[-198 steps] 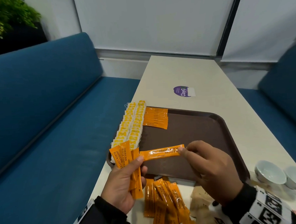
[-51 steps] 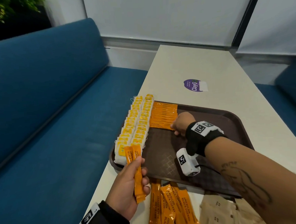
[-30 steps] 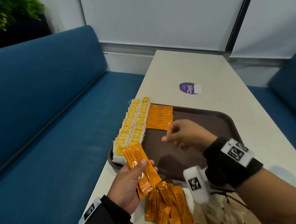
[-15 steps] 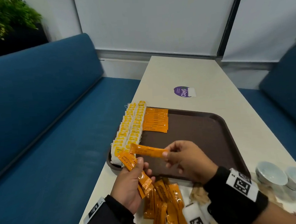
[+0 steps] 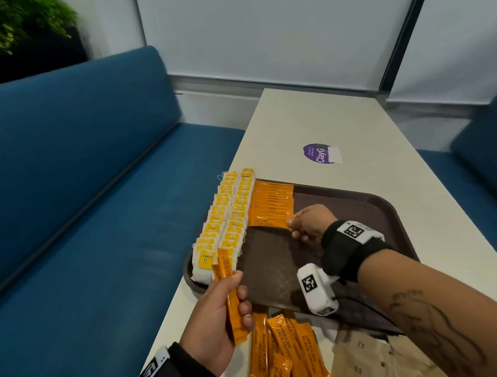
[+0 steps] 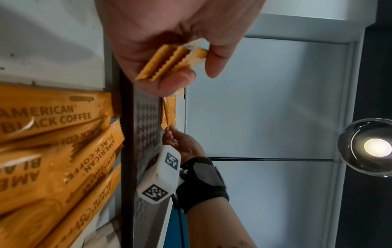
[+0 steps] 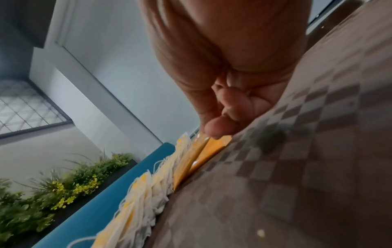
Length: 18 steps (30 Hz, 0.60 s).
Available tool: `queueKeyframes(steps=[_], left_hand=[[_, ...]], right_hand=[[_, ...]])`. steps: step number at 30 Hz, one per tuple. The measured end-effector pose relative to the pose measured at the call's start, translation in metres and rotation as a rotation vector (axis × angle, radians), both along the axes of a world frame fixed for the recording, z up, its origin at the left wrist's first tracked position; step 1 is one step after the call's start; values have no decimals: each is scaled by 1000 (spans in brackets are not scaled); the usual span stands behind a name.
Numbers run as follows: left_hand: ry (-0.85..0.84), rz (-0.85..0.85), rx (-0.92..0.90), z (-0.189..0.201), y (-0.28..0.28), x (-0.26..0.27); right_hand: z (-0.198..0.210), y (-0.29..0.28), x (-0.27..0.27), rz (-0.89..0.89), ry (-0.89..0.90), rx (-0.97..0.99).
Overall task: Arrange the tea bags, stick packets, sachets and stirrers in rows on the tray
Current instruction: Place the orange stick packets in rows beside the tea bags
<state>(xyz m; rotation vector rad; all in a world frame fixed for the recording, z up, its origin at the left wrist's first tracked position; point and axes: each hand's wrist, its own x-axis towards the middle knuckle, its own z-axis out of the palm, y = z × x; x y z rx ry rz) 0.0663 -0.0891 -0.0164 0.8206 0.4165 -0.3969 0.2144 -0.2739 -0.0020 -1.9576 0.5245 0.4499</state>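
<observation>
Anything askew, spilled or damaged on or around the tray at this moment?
Nothing spilled or damaged. The tea bags and the row of orange stick packets lie neatly on the tray. Only the loose stick packets on the table in front of it lie crisscrossed, unsorted.

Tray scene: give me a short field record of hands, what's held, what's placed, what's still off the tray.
left hand: grips two orange stick packets, upright, over the near-left tray corner
right hand: pinches the end of the nearest packet in the stick packet row
tray: brown, on the table; right part bare
tea bags: two rows along the left edge
loose stick packets: on the table, near side of tray
beige sachets: on the table, not yet placed
</observation>
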Motion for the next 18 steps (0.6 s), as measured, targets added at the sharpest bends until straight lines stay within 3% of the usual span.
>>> queueKeyframes(steps=[6,11,18], left_hand=[[24,34,5,-2,6,0],[26,50,30,-6,8,-1],[-9,44,152,-6,7,0]], right_hand=[[-7,6,23,122,167,-263],[-7,6,29,178,196,-451],[-6,3,28,131,153,-378]])
